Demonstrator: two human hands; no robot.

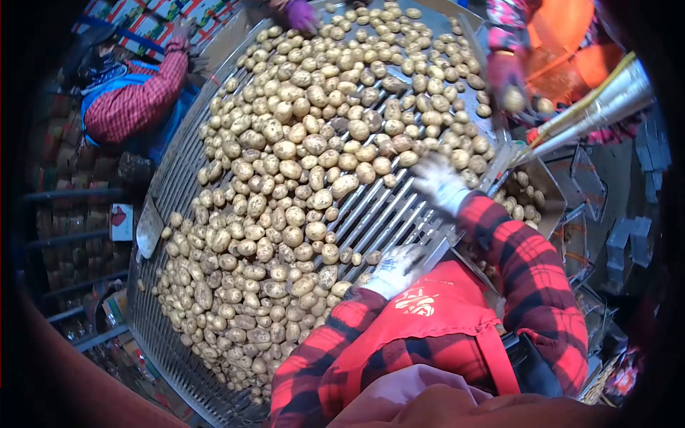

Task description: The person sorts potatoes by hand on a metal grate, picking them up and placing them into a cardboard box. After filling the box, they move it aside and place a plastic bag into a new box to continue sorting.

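Note:
A large pile of potatoes (285, 171) covers most of a slatted metal sorting table (378, 217). My left hand (394, 271), in a pale work glove, lies low over the near edge of the slats with its fingers stretched out and no potato visible in it. A few potatoes sit just beyond its fingertips. Farther right, my right hand (441, 185), also gloved, reaches over the slats beside the potatoes on the right side. Motion smears its fingers, so I cannot see whether it holds anything.
Potatoes fill a box (546, 207) below the table's right edge. A wrapped pole (592, 110) rises there. Across the right corner, a co-worker's gloved hand (508, 89) is near a potato; another person's purple glove (301, 16) is at the far edge. A person in checked sleeves (135, 107) stands left.

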